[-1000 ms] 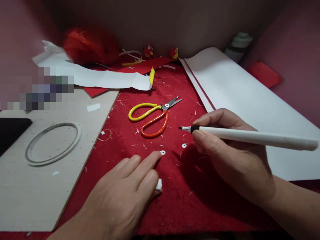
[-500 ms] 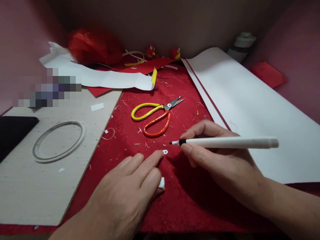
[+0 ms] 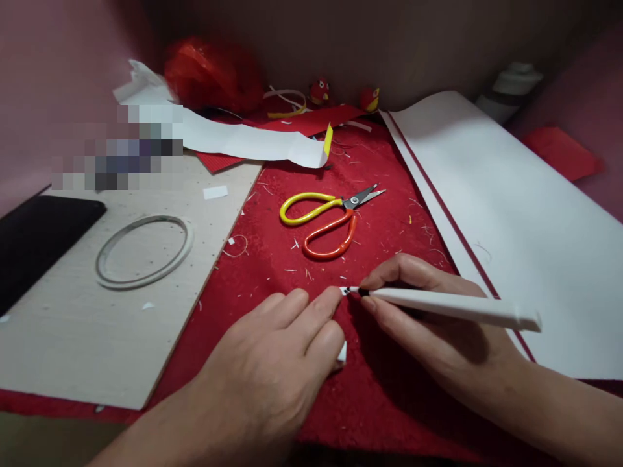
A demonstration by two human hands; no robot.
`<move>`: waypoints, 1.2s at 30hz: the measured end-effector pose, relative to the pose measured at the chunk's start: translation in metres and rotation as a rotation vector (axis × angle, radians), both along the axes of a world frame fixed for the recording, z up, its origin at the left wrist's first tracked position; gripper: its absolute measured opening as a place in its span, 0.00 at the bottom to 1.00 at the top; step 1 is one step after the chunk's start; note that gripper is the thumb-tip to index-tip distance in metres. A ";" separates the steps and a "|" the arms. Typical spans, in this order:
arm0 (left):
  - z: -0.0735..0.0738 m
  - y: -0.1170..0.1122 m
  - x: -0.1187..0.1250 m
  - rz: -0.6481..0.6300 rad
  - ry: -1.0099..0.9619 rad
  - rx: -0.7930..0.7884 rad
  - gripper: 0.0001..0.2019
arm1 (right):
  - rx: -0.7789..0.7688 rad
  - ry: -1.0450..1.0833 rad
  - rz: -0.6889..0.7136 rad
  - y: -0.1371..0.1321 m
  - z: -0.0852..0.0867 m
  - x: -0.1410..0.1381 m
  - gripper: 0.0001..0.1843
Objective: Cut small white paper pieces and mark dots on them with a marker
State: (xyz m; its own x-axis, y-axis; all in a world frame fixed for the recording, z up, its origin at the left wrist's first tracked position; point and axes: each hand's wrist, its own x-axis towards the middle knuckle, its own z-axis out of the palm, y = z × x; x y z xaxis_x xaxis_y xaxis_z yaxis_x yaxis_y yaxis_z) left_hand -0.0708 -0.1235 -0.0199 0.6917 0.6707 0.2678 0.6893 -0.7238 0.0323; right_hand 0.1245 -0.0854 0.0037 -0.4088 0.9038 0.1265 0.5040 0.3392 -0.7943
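Observation:
My right hand [image 3: 438, 324] pinches a white marker pen [image 3: 452, 307], its black tip resting on a tiny white paper cut-out [image 3: 344, 290] on the red felt cloth [image 3: 379, 402]. My left hand [image 3: 277, 357] lies palm down on the cloth, its fingers stretched out and close together. The index fingertip presses beside the cut-out. A small white paper scrap [image 3: 342, 352] peeks out under the thumb. Scissors [image 3: 331, 217] with one yellow and one orange handle lie shut on the cloth beyond the hands.
A pale board [image 3: 97, 337] at left carries a thin ring [image 3: 143, 250] and a black flat object [image 3: 39, 243]. A large white sheet [image 3: 511, 214] covers the right side. White paper strips [image 3: 243, 139], a red bundle [image 3: 214, 71] and small red figures [image 3: 318, 91] lie at the back.
My right hand moved left and down, bringing the pen tip onto the small cut-out beside my left index finger. The view shifted left a little. The left hand stayed put.

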 end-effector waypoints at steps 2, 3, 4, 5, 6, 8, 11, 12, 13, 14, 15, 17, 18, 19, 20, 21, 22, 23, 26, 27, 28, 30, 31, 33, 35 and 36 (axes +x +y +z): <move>0.000 -0.001 0.000 0.002 -0.010 -0.005 0.08 | 0.023 -0.025 -0.004 0.000 0.000 -0.001 0.05; 0.000 -0.001 0.000 0.002 -0.016 -0.009 0.08 | 0.036 -0.034 -0.007 0.000 0.000 -0.001 0.05; -0.001 -0.001 0.000 0.004 -0.021 -0.014 0.08 | 0.043 -0.044 -0.008 0.000 0.001 -0.002 0.06; -0.001 -0.001 0.000 0.006 -0.024 -0.021 0.08 | 0.051 -0.049 -0.007 0.001 0.001 -0.002 0.06; -0.002 -0.001 0.000 0.002 -0.026 -0.025 0.07 | 0.058 -0.054 -0.006 0.001 0.001 -0.003 0.06; -0.003 -0.001 -0.001 -0.004 -0.023 -0.030 0.07 | 0.072 -0.064 -0.005 0.001 0.001 -0.004 0.06; -0.005 -0.001 -0.001 -0.010 -0.027 -0.011 0.09 | 0.090 -0.076 0.002 0.001 0.002 -0.004 0.06; -0.006 -0.001 -0.001 -0.008 -0.029 -0.007 0.10 | 0.090 -0.080 0.007 0.000 0.002 -0.004 0.06; -0.006 -0.001 -0.001 -0.006 -0.031 -0.004 0.10 | 0.091 -0.082 0.014 0.000 0.002 -0.004 0.05; -0.006 -0.001 -0.001 -0.006 -0.032 -0.004 0.10 | 0.089 -0.086 0.022 0.000 0.001 -0.003 0.05; -0.006 -0.001 -0.001 -0.005 -0.031 -0.005 0.10 | 0.088 -0.089 0.029 -0.001 0.001 -0.002 0.05; -0.005 -0.002 -0.001 -0.012 -0.029 -0.007 0.10 | 0.090 -0.094 0.038 -0.001 0.001 -0.002 0.05; -0.005 -0.002 -0.001 -0.015 -0.026 -0.012 0.10 | 0.093 -0.096 0.039 -0.001 0.000 -0.002 0.05; -0.005 -0.002 -0.001 -0.018 -0.027 -0.013 0.10 | 0.095 -0.097 0.038 -0.001 0.000 -0.002 0.05; -0.005 -0.001 -0.001 -0.019 -0.026 -0.019 0.10 | 0.097 -0.096 0.034 -0.001 0.000 -0.002 0.05; -0.005 -0.001 0.000 -0.019 -0.026 -0.021 0.10 | 0.100 -0.093 0.026 -0.001 0.000 -0.003 0.05; -0.005 -0.001 0.000 -0.017 -0.026 -0.023 0.10 | 0.104 -0.089 0.017 0.000 0.000 -0.003 0.05; -0.004 -0.001 0.000 -0.014 -0.026 -0.020 0.10 | 0.105 -0.085 0.005 0.000 0.000 -0.004 0.05; -0.004 -0.001 0.000 -0.016 -0.028 -0.025 0.10 | 0.105 -0.086 -0.012 0.000 0.001 -0.004 0.06; -0.003 -0.001 0.000 -0.018 -0.031 -0.028 0.10 | 0.106 -0.086 -0.007 0.000 0.001 -0.004 0.06; -0.003 -0.001 0.000 -0.020 -0.033 -0.033 0.10 | 0.106 -0.087 0.000 0.000 0.001 -0.004 0.05; -0.003 -0.002 -0.001 -0.021 -0.035 -0.036 0.10 | 0.110 -0.091 0.017 0.000 0.001 -0.003 0.05; -0.003 -0.001 -0.001 -0.017 -0.036 -0.035 0.10 | 0.108 -0.098 0.024 0.000 0.001 -0.003 0.05; -0.003 -0.001 0.000 -0.012 -0.034 -0.036 0.10 | 0.105 -0.107 0.034 -0.001 0.000 -0.003 0.05; -0.004 0.000 0.000 -0.012 -0.036 -0.035 0.10 | 0.103 -0.105 0.024 -0.001 0.000 -0.003 0.05; -0.004 0.000 0.000 -0.013 -0.038 -0.035 0.11 | 0.102 -0.100 0.013 -0.001 0.000 -0.003 0.05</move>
State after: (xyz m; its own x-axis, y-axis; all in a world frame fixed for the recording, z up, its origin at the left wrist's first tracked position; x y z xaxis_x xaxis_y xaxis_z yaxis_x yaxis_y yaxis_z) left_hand -0.0709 -0.1239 -0.0236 0.6900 0.6713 0.2707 0.6778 -0.7305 0.0837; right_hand 0.1217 -0.0860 0.0037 -0.4354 0.8830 0.1752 0.5744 0.4224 -0.7012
